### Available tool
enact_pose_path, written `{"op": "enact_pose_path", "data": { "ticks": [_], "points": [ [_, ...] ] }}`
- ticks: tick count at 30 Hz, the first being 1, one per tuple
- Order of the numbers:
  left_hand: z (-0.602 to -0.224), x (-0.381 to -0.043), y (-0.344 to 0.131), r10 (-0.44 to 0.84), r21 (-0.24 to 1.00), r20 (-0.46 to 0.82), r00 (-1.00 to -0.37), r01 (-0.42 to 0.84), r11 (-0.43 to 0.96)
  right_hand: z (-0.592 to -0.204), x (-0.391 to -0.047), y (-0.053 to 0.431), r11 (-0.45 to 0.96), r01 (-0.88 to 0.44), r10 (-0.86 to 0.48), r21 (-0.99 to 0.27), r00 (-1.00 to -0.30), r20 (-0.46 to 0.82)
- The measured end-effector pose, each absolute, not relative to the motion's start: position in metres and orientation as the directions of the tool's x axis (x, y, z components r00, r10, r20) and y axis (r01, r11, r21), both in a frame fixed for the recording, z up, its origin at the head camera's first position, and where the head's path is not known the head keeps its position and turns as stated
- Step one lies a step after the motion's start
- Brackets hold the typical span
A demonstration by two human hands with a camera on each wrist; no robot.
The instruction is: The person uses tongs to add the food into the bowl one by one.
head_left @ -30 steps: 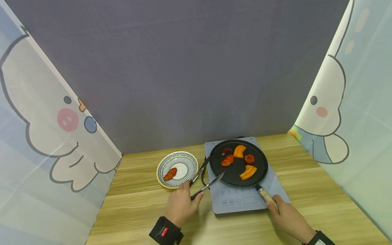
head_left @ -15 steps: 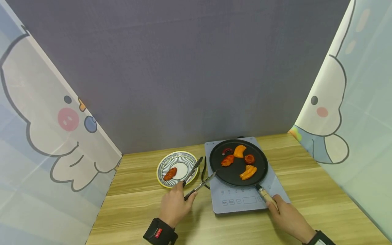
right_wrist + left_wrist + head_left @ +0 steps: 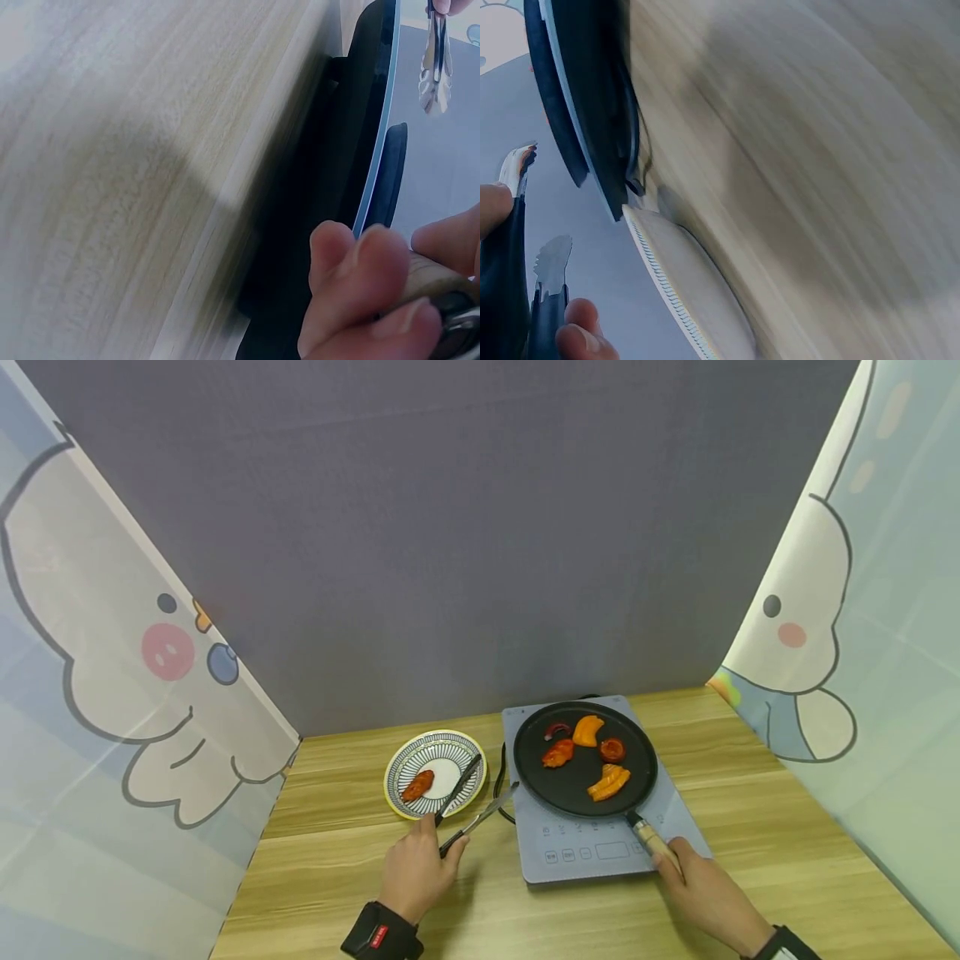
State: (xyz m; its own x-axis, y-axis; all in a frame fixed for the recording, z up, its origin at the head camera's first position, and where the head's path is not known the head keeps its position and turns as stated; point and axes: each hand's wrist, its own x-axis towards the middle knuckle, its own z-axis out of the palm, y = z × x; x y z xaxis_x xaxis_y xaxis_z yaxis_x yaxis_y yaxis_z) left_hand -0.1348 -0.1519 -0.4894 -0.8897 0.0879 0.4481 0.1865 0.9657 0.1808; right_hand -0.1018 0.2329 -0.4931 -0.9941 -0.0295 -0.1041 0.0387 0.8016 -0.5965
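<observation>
In the head view my left hand (image 3: 417,870) grips a pair of tongs (image 3: 489,807) with black handles and metal tips, their arms spread and nothing between them. One arm of the tongs overlaps the patterned plate (image 3: 431,742), where one reddish-brown chicken wing (image 3: 417,786) lies. My right hand (image 3: 703,893) holds the wooden handle (image 3: 654,841) of a flat black pan (image 3: 573,787). In the pan lie another chicken wing (image 3: 558,753), orange pieces (image 3: 609,782), a round red piece (image 3: 612,750) and a dark red curved piece (image 3: 557,729). The left wrist view shows the serrated tong tips (image 3: 553,262) apart.
Under the pan is a grey induction cooker (image 3: 558,858) with a printed control panel. Its black cable (image 3: 498,783) runs between cooker and plate. A dark grey partition (image 3: 465,543) stands behind the wooden table (image 3: 330,868), with cartoon-printed panels (image 3: 900,710) on both sides.
My left hand has drawn back toward the lower left with the tongs, from the pan's edge to over the plate's right side. My right hand and the food have stayed put.
</observation>
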Motion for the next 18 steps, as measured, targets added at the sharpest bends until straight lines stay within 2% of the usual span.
{"op": "enact_pose_path", "data": {
  "ticks": [18],
  "points": [
    [-0.494,-0.136,-0.18,0.065,0.157,0.42,-0.905,0.143,0.977,-0.494,-0.101,0.234,0.803,0.022,-0.039,-0.596,-0.995,-0.089]
  ]
}}
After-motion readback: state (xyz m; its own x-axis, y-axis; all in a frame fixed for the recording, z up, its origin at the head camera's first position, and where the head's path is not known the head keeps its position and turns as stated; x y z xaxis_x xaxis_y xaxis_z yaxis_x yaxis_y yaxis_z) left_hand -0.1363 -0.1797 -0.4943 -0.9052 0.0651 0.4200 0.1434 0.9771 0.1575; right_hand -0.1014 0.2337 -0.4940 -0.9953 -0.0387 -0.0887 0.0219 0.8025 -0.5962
